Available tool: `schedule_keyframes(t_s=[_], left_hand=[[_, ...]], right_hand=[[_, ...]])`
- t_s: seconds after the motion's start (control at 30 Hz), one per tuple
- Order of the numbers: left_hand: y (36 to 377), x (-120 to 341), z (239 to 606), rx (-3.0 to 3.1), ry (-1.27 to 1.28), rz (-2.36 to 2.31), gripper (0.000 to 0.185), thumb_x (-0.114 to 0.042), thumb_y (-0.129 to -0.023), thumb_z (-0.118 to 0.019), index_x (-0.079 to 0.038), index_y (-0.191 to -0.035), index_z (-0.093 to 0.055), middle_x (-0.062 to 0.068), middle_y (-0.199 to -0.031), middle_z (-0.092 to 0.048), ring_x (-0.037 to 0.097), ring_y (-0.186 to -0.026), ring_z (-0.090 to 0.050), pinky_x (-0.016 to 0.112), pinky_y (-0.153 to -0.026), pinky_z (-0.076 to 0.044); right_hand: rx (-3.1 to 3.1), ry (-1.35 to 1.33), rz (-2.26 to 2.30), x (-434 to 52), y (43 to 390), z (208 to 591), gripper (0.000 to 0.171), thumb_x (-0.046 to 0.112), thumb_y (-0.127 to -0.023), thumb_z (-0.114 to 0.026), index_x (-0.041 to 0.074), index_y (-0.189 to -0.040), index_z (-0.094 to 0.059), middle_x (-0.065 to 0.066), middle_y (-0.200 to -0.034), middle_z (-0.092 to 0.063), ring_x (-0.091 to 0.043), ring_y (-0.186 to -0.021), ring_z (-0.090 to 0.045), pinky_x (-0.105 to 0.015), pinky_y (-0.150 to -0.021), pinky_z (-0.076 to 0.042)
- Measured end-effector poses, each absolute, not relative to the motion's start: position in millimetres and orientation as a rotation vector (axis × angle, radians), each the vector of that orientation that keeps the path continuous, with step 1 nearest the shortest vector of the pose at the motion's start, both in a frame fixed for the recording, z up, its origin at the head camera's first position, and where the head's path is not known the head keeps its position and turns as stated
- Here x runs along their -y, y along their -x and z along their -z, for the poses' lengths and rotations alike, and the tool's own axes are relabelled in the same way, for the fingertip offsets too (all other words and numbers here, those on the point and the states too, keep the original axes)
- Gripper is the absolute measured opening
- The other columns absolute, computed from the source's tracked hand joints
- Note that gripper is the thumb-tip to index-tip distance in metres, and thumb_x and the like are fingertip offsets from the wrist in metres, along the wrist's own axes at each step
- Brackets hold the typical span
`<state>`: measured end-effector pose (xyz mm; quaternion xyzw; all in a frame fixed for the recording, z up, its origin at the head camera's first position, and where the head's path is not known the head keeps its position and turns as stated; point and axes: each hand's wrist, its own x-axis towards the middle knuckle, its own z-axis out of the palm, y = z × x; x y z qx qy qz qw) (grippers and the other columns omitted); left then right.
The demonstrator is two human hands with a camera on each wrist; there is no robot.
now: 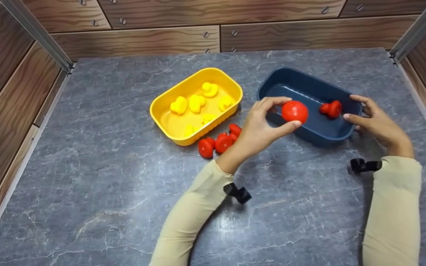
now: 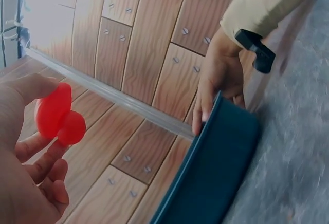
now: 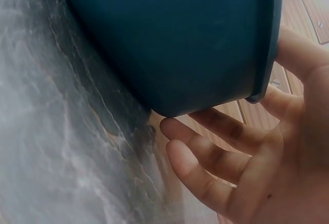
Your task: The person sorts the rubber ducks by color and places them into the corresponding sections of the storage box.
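Note:
Between the thumb and fingers of my left hand is a small red toy, held up in front of the dark blue bin. From the side, the toy shows a large rounded lobe and a smaller ball-shaped one. My right hand holds the bin's right end, its thumb over the rim and other fingers around the outside of the wall. Inside this bin lies another red toy. Several red toys lie on the table left of my left wrist, which partly hides them.
A yellow bin stands left of the blue one, with several yellow toy ducks inside. The grey marbled table is bordered by wood-patterned walls at the back and sides. Both wrists carry small black cameras.

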<state>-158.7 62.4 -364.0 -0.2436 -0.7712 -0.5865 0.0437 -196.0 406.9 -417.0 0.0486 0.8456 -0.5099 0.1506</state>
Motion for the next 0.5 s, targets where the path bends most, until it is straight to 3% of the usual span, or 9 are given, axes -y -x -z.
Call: schedule_keyframes(t_s=[0.5], left_hand=[[175,-96,361,2.462,0.653,1.617,0.053,-0.037,-0.078,-0.080,-0.017,-0.124,-0.062,-0.003,-0.119,-0.063,0.009,-0.102,-0.048,0.014,-0.082,-0.036]], right_hand=[[-2.423,-0.134,1.460,-407,196,416,0.073,0.031,-0.096,-0.057,0.029,-0.154,-0.013,-0.031,-0.153,-0.013,0.007,-0.085,-0.057,-0.014,-0.074,-0.050]])
